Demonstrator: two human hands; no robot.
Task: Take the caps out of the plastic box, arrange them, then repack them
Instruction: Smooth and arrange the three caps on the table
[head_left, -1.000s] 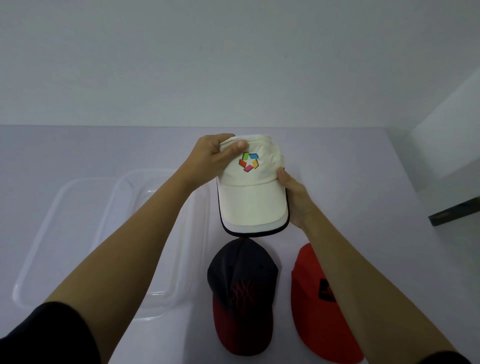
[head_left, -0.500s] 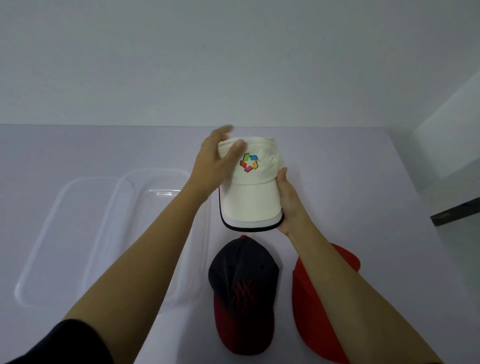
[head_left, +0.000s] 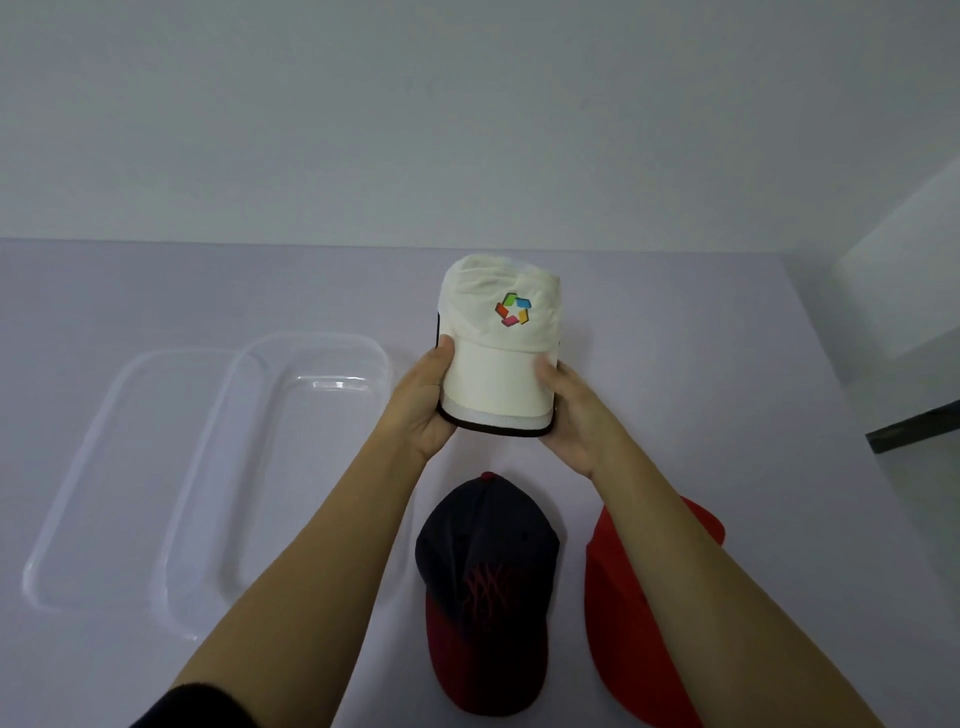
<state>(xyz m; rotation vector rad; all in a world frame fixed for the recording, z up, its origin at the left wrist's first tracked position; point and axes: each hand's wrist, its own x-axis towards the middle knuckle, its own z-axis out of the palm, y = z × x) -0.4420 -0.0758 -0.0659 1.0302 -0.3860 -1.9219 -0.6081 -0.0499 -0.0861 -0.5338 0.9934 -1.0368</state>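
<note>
Head view, arranging stage. Three caps were out of the plastic box (head_left: 332, 340), which stood at the left of the table (head_left: 727, 338) with no cap showing inside it. A second clear tray (head_left: 156, 358), possibly the lid, overlapped its left side.

Two caps lay flat on the table nearest the person. These were a navy cap (head_left: 485, 561) with a dark red brim and, just to its right, a red cap (head_left: 618, 597) partly hidden under the right forearm. Their brims pointed toward the person.

The white cap (head_left: 496, 332), marked with a multicoloured logo, was in hand beyond the navy cap. Its crown was turned away and its brim faced the person. Whether it touched the table could not be told.

Removal therefore appeared complete and arranging was judged nearly so, with the white cap not yet set down. Repacking of all three caps remained.

Both arms reached forward over the table, and a dark sleeve (head_left: 192, 706) showed at the left upper arm. The left hand (head_left: 423, 400) gripped the left edge of the brim with its thumb on top. The right hand (head_left: 574, 410) gripped the right edge in the same way. The fingers of both hands curled beneath the brim and were mostly out of sight. The cap was thus pinched between the two hands, level and centred.
</note>
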